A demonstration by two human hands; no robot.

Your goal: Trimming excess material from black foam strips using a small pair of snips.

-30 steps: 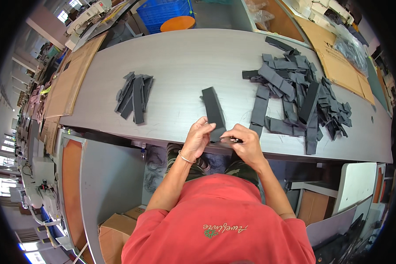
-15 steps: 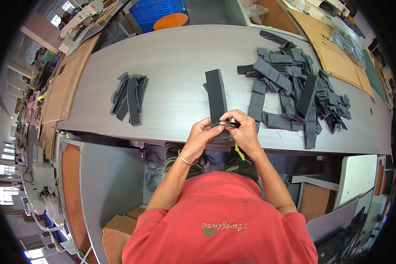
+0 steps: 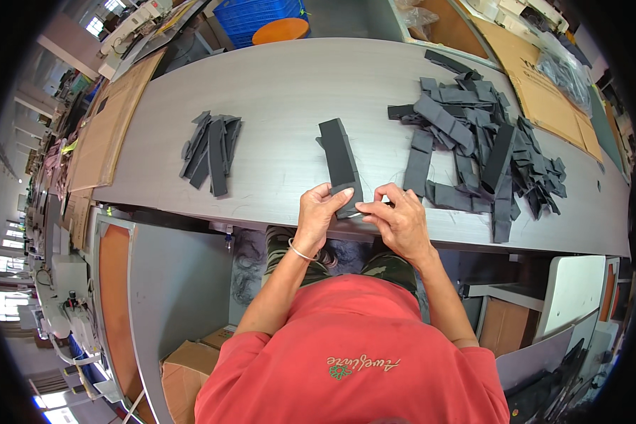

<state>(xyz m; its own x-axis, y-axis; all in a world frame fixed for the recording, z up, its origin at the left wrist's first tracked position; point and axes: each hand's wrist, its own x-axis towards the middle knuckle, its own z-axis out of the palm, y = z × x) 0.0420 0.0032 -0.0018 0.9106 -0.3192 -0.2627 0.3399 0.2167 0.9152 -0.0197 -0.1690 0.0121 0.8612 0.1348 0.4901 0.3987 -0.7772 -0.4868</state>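
Observation:
A dark grey fabric strip stretches away from me over the table near its front edge. My left hand pinches its near end, thumb pressed on top. Just to the right, my right hand is closed on a small metal tool; only its thin bright tip shows, against the strip's near end. The tool's body is hidden in the fingers, so its exact kind cannot be told.
A large heap of dark grey strips covers the table's right side. A smaller bundle lies to the left. Flattened cardboard borders the left edge, more cardboard the right. Beyond stand a blue crate and an orange stool.
The strip's near end has tilted and come slightly toward me. My right hand has drawn back and turned; the tool's dark body and the yellow-green ribbon below it no longer show.

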